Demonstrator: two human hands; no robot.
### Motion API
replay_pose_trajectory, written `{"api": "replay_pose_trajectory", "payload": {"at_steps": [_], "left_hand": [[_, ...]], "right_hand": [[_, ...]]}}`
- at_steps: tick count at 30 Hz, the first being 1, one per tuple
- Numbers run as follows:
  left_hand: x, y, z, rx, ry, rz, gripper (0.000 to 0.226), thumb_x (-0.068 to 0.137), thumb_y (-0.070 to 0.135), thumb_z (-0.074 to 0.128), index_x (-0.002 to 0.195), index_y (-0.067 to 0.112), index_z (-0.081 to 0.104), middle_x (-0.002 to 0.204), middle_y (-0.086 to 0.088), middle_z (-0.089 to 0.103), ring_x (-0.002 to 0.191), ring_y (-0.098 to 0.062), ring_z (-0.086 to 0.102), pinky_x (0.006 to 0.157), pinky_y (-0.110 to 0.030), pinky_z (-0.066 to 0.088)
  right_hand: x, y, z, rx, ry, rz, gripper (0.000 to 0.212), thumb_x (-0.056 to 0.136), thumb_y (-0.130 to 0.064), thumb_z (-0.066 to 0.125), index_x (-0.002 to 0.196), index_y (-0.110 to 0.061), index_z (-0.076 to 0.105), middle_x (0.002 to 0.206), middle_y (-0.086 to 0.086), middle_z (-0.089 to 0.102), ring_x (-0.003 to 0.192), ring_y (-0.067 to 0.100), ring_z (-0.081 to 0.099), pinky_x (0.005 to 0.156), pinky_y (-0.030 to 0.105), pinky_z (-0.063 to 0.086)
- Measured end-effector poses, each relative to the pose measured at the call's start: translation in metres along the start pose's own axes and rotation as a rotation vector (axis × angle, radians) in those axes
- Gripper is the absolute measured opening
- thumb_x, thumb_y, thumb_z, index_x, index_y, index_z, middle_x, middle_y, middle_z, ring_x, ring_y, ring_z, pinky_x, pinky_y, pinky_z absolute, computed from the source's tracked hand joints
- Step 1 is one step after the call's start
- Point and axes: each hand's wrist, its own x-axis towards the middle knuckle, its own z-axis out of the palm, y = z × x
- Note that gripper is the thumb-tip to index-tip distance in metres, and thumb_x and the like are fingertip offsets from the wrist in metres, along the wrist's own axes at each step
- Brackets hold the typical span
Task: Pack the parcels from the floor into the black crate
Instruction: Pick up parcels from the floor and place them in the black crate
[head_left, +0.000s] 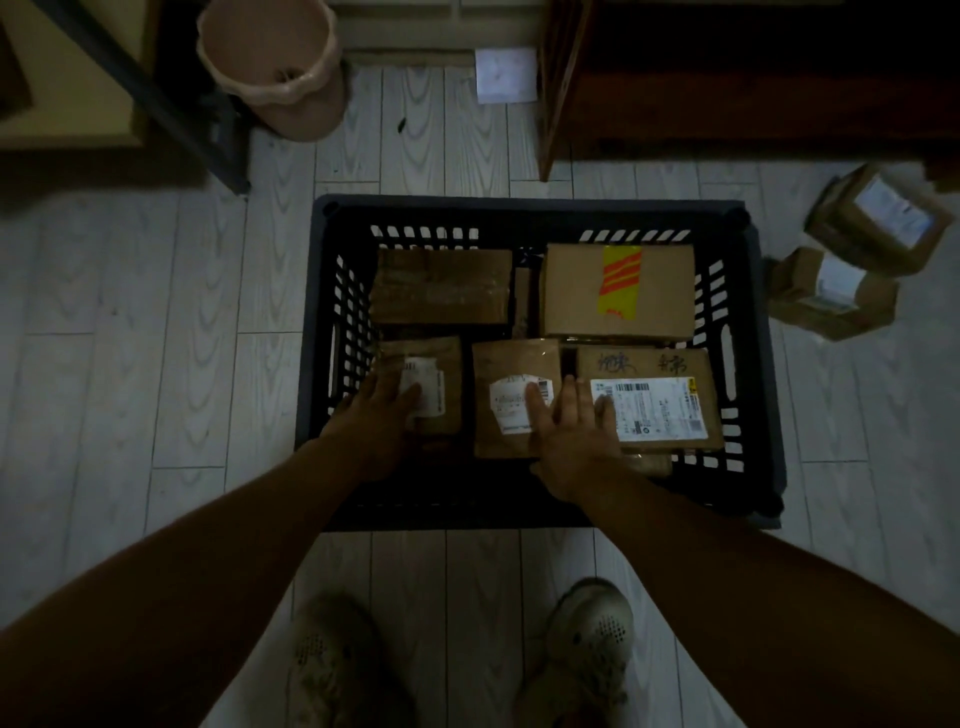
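Observation:
The black crate (530, 213) stands on the floor in front of me and holds several cardboard parcels. My left hand (376, 415) lies flat on a small parcel (447, 364) at the near left of the crate. My right hand (569, 431) rests with spread fingers across the middle parcel (511, 364) and the parcel with a large white label (660, 410). A box with yellow and orange tape (618, 291) and a plain brown box (441, 286) fill the far side. Two more parcels, a near one (831, 296) and a far one (878, 221), lie on the floor to the right of the crate.
A pink bin (275, 67) stands at the back left beside a dark metal frame leg (156, 98). Dark wooden furniture (727, 78) fills the back right. A white paper (506, 75) lies on the floor behind the crate. My shoes (587, 649) are just below the crate.

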Motion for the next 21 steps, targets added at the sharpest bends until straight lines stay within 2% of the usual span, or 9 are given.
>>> {"api": "replay_pose_trajectory", "payload": {"at_steps": [4, 10, 15, 17, 21], "left_hand": [[-0.039, 0.013, -0.029, -0.079, -0.012, -0.051, 0.079, 0.087, 0.056, 0.045, 0.147, 0.029, 0.002, 0.156, -0.008, -0.012, 0.142, -0.033, -0.005, 0.113, -0.057, 0.013], [-0.148, 0.06, -0.121, -0.259, 0.082, -0.012, 0.076, 0.088, 0.05, 0.049, 0.148, 0.02, 0.012, 0.155, -0.007, 0.012, 0.141, -0.03, 0.012, 0.116, -0.046, 0.013], [-0.263, 0.111, -0.201, -0.43, 0.202, -0.074, 0.067, 0.087, 0.037, 0.058, 0.143, 0.014, 0.03, 0.147, -0.015, 0.03, 0.133, -0.033, 0.027, 0.111, -0.043, 0.024], [-0.305, 0.13, -0.224, -0.47, 0.279, -0.027, 0.062, 0.085, 0.035, 0.06, 0.14, 0.019, 0.035, 0.141, -0.013, 0.036, 0.126, -0.031, 0.034, 0.106, -0.044, 0.03], [-0.368, 0.165, -0.264, -0.482, 0.347, 0.044, 0.056, 0.085, 0.034, 0.06, 0.136, 0.025, 0.038, 0.14, -0.006, 0.038, 0.128, -0.029, 0.035, 0.107, -0.048, 0.032]], "right_hand": [[-0.032, 0.004, -0.038, 0.134, 0.003, -0.004, 0.095, 0.088, -0.046, 0.054, 0.148, -0.023, -0.016, 0.156, 0.015, -0.019, 0.143, 0.035, -0.016, 0.113, 0.055, -0.004], [-0.151, 0.026, -0.13, 0.357, 0.135, -0.055, 0.085, 0.089, -0.052, 0.05, 0.15, -0.024, -0.001, 0.158, 0.008, 0.0, 0.143, 0.029, 0.004, 0.114, 0.049, 0.008], [-0.268, 0.057, -0.202, 0.449, 0.216, -0.065, 0.073, 0.087, -0.051, 0.054, 0.147, -0.022, 0.024, 0.15, 0.009, 0.025, 0.136, 0.028, 0.024, 0.112, 0.042, 0.025], [-0.309, 0.067, -0.222, 0.465, 0.219, -0.06, 0.071, 0.087, -0.049, 0.055, 0.146, -0.022, 0.027, 0.149, 0.011, 0.026, 0.136, 0.029, 0.026, 0.11, 0.041, 0.029], [-0.379, 0.088, -0.251, 0.504, 0.28, -0.034, 0.065, 0.088, -0.046, 0.054, 0.143, -0.022, 0.031, 0.144, 0.013, 0.035, 0.134, 0.03, 0.031, 0.108, 0.038, 0.033]]}}
